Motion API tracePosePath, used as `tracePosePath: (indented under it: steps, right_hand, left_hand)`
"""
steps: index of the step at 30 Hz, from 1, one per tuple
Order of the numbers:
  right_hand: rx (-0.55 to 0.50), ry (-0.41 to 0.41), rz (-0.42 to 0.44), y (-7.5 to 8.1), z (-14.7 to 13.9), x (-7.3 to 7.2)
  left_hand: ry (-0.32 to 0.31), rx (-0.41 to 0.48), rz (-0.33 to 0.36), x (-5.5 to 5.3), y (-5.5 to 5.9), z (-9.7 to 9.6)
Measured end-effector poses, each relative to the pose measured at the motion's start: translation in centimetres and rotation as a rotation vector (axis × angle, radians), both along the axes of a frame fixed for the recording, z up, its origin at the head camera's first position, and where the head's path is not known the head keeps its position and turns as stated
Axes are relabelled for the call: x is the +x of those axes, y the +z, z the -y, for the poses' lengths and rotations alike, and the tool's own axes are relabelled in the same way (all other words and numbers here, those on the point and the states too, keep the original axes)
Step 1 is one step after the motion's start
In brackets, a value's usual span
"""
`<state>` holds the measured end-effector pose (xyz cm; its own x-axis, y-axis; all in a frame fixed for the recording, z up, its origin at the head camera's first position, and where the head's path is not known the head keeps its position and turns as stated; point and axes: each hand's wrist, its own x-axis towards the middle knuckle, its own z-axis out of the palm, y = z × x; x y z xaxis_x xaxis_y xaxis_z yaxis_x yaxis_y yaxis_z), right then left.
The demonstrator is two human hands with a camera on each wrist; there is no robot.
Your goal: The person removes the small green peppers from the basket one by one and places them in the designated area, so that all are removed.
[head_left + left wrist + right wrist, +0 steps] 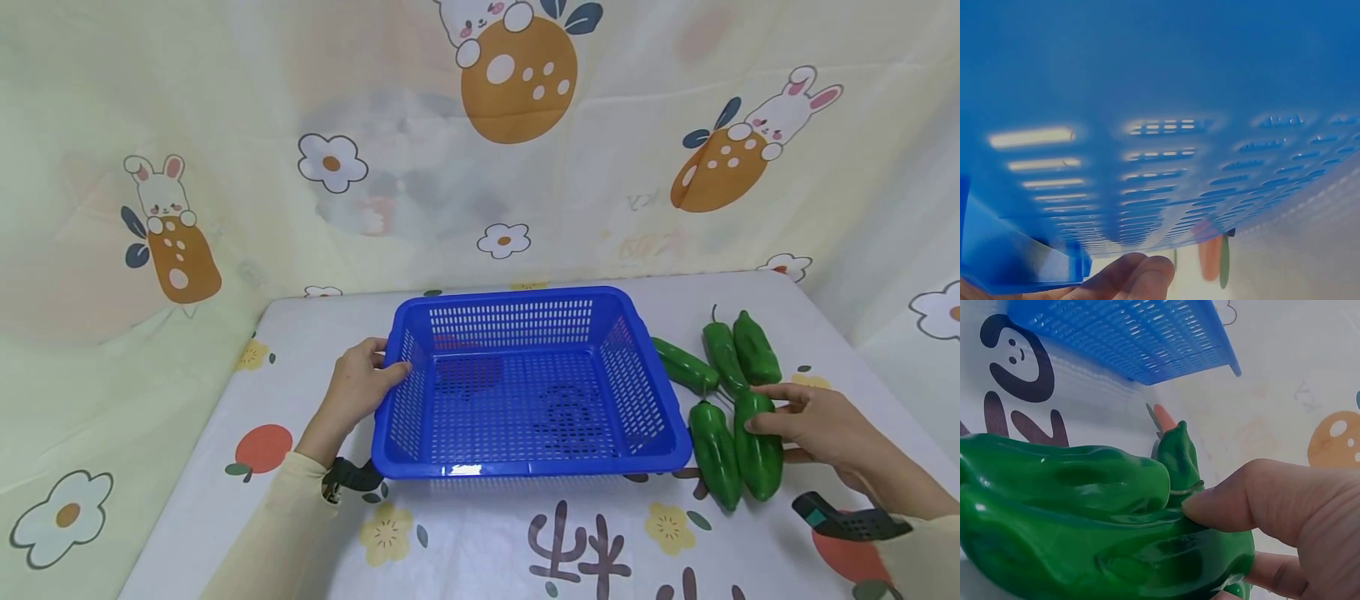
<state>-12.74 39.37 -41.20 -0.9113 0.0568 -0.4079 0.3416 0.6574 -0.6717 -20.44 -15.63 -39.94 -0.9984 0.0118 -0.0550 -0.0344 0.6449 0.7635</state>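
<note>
A blue plastic basket (517,408) with slotted walls stands upright on the table, with nothing inside. My left hand (358,383) grips its left rim, thumb over the edge; in the left wrist view the fingertips (1147,278) show below the slotted wall (1160,62). To the basket's right, my right hand (825,421) pinches a green pepper (759,458) near its stem end, thumb on top. Another green pepper (715,458) lies alongside it, and several more, such as the one nearest the basket (684,364), lie just behind. The right wrist view shows the held pepper (1116,550) up close.
A white patterned cloth (450,550) covers the table. Behind it hangs a pale curtain (420,225) printed with rabbits and flowers, and more cloth closes off both sides. Dark bands (851,518) sit on both wrists.
</note>
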Motion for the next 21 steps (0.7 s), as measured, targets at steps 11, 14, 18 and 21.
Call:
tracePosePath:
  steps: [11, 14, 18, 21]
  right_hand:
    - [-0.023, -0.014, 0.026, -0.9, -0.5, -0.2]
    - [-0.038, -0.028, 0.050, -1.3, -0.6, -0.2]
    - [-0.041, -0.040, 0.059, -1.9, -0.9, -0.2]
    - [-0.037, -0.038, 0.058, -2.3, -1.0, -0.3]
  left_hand:
    - [-0.007, -0.002, -0.005, 0.0, 0.0, 0.1]
    - [-0.005, -0.003, -0.006, 0.0, 0.0, 0.1]
    - [-0.004, -0.009, -0.011, 0.0, -0.1, 0.0]
    - [0.000, -0.007, -0.006, 0.0, -0.1, 0.0]
